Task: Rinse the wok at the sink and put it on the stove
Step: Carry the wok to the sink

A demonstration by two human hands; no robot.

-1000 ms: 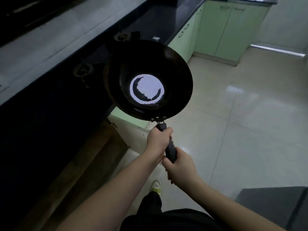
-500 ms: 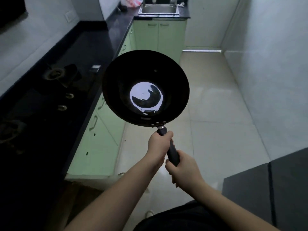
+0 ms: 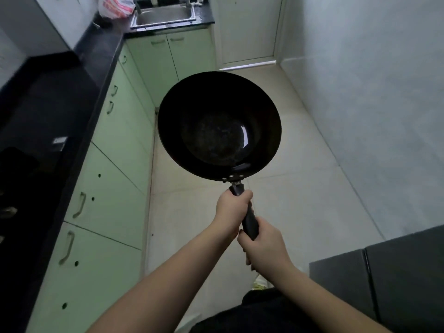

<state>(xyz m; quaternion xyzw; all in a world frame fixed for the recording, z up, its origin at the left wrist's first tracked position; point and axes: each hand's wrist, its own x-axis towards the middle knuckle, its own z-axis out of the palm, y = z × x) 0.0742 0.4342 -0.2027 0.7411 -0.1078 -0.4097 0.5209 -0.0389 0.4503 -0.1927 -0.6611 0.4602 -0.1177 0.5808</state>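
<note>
Now both hands, left (image 3: 231, 207) and right (image 3: 263, 246), grip the wok (image 3: 219, 127) handle above the floor (image 3: 300, 188).

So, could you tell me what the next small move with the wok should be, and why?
Probably carry the wok forward along the floor toward the sink at the far end. The left hand and right hand both grip its handle, it hangs over the floor, and the sink lies well ahead, so rinsing cannot begin yet.

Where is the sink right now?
In the head view, the sink sits at the top, left of centre, beside a plastic bag.
</note>
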